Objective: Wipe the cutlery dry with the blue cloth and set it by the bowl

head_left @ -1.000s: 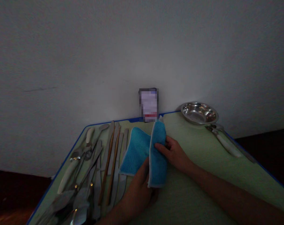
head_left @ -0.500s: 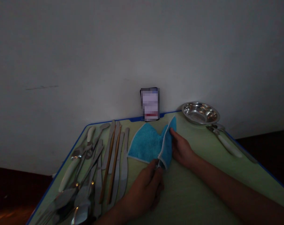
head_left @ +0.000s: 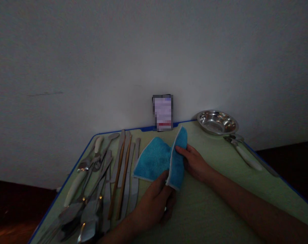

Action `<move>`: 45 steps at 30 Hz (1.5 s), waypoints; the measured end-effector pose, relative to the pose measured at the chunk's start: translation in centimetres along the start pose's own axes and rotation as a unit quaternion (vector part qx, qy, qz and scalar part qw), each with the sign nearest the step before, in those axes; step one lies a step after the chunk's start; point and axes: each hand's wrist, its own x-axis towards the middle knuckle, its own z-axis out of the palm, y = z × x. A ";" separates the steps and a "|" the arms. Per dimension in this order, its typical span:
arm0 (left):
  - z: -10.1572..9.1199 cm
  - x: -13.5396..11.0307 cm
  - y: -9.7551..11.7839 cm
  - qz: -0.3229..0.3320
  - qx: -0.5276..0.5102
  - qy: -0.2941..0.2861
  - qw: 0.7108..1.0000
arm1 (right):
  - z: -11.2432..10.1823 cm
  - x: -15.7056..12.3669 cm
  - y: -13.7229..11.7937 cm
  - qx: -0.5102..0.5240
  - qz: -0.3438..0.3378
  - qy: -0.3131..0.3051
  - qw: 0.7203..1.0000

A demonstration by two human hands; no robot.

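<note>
Green tabletop (head_left: 207, 149), blue-edged, sits against a pale wall (head_left: 67, 67). L side's crowded: long metal knives (head_left: 134, 189), two brown sticks (head_left: 124, 177), a spoon (head_left: 114, 136), white-handled tools (head_left: 74, 191) & a heap of utensils (head_left: 89, 208) nearest cam, overlapping. Knives lie btwn heap & cloth (head_left: 156, 159); cloth's L corner cuts across the closest one in view, contact can't tell. Far edge: phone-like device (head_left: 162, 113), screen pixelated, upright vs. wall, just beyond cloth. Far R: metal bowl (head_left: 217, 122), w/ a white-handled utensil (head_left: 246, 157) + slim metal piece (head_left: 267, 166) just in front. R forearm (head_left: 240, 198) crosses table's R half. Cloth, blue w/ white hem, is approx. mid-table, in both hands; raised fold's long axis runs away from the person, far end tipped slightly R; other flap fans out L. R hand (head_left: 194, 161) pinches the fold, thumb on the visible face, fingers mostly behind. L hand (head_left: 156, 200) is curled tight at fold's near end round a shiny item (head_left: 165, 209), mostly hidden, tiny bright bit showing; ID can't tell.
</note>
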 end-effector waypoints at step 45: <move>0.4 0.0 0.3 -0.008 0.016 0.009 1.000 | -0.2 0.5 0.0 0.068 0.014 0.051 0.996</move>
